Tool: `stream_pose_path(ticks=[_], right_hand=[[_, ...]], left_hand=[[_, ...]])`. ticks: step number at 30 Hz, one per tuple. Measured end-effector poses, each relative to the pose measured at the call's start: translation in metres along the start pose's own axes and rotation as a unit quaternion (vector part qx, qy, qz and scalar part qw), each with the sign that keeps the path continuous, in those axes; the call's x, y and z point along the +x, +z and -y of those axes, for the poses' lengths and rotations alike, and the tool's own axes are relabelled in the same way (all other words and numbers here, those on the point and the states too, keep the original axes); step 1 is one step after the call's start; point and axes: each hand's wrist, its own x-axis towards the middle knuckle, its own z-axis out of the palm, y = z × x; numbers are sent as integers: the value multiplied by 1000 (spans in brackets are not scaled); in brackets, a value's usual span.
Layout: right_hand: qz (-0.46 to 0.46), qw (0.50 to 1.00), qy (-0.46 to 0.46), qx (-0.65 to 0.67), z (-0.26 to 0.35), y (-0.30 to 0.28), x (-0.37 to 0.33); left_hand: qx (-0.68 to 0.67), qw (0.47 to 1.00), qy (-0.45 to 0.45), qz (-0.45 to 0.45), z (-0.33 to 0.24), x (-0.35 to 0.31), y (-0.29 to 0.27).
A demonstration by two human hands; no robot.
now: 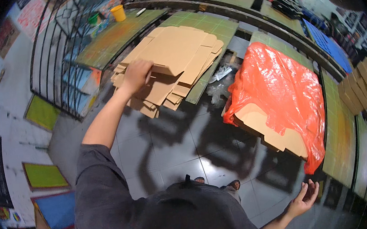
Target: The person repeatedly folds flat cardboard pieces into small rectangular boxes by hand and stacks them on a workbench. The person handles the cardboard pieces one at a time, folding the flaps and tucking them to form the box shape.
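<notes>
So the left hand (137, 74) is reached way out in front and clamped on the near-left edge of the top cardboard sheet (177, 50), which sits on a messy stack of flat cardboard (163, 87) hanging over the near edge of the green bench (209, 22). The sheet's long side runs away from that hand toward the far right, so the left hand is right on it, while the right hand (304, 198) hangs low, well apart, fingers spread and holding nothing. Another cardboard pile under an orange plastic bag (279, 86) lies between them, off to the right.
</notes>
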Motion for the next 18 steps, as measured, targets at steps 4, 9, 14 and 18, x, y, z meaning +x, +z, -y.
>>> stream_pose_path(ticks=[4, 9, 14, 18], right_hand=[[14, 999, 32, 36, 27, 8, -11], [177, 977, 36, 114, 63, 50, -5], [360, 633, 140, 671, 72, 113, 9], [97, 736, 133, 656, 37, 58, 8]], left_hand=[[40, 987, 34, -154, 16, 112, -31], [11, 889, 121, -442, -109, 204, -87], [-219, 928, 178, -244, -291, 119, -80], [-389, 887, 218, -121, -362, 61, -60]])
